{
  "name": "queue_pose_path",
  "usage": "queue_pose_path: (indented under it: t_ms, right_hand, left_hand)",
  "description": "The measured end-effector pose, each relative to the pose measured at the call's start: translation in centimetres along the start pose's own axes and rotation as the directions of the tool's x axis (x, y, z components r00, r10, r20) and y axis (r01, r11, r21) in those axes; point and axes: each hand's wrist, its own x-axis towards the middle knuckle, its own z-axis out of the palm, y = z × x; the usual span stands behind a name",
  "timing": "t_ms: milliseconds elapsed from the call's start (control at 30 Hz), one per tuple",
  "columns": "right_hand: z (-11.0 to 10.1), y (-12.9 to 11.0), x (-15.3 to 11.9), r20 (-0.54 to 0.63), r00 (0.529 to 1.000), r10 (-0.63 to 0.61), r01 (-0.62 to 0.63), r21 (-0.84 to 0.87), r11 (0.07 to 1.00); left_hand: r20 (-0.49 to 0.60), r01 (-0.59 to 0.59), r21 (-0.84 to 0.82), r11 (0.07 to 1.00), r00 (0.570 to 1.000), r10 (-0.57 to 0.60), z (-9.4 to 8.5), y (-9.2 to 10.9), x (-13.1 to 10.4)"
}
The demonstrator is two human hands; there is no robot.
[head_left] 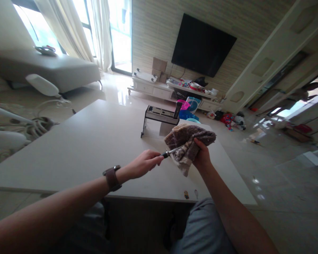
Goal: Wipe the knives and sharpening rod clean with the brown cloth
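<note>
My left hand [149, 161], with a brown watch strap on its wrist, is closed round the dark handle of a thin metal rod-like tool [166, 154]. The tool's shiny shaft points right and runs into the folds of a brown and beige cloth [184, 141]. My right hand [201, 155] grips that cloth from the right and below, thumb on top. The far end of the shaft is hidden in the cloth. Both hands are above the white table. Just behind the cloth stands a black and silver metal frame [161, 115] with a black upright part at its right end.
Two small items, one yellow-brown [186, 194], lie at the near edge of the white table [95, 148]. Beyond are blue and pink baskets, a low white cabinet [161, 92] and a wall screen [202, 44]. A white chair is at the left; a person stands far right.
</note>
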Motion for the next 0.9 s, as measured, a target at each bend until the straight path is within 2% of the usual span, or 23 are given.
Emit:
queue_pose_path:
  t_ms: [200,433,733,900]
  right_hand:
    - [0.1,-0.7,0.4,-0.045,0.998,-0.034,0.036,0.047,0.998]
    - [0.6,0.5,0.0,-0.004,0.996,0.088,-0.088,-0.004,0.996]
    - [3.3,3.7,-2.8,0.175,0.967,0.185,-0.167,-0.115,0.979]
    - [3.2,3.9,-2.7,0.103,0.986,0.133,-0.113,-0.177,0.978]
  left_hand:
    - [-0.046,-0.013,0.154,0.988,0.999,0.021,-0.2,0.5,-0.1]
    - [-0.126,-0.061,0.413,0.909,0.984,0.124,0.1,-0.1,0.1]
    - [-0.141,-0.141,0.441,0.886,0.964,0.224,0.4,-0.8,0.4]
    - [-0.152,-0.13,0.473,0.871,0.962,0.226,0.3,-1.1,0.3]
